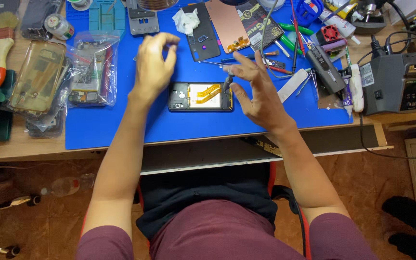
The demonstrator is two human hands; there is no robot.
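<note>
Between the hands: phone (201, 97), back off, lies flat on the blue mat (121, 125), near enough for both to reach.
Left hand (154, 65): raised just above and left of the phone, thumb and fingertips drawn together as if pinching something tiny, perhaps a screw; too small to tell.
Right hand (256, 91): fingers spread, thumb and forefinger holding a thin dark tool (227, 82), tip down at the phone's right edge.
Beyond the right hand: tweezers (285, 45) and loose covers (227, 24), laid within reach.
Left of the left hand: bagged parts (92, 67), kept aside on the worktop (25, 144).
</note>
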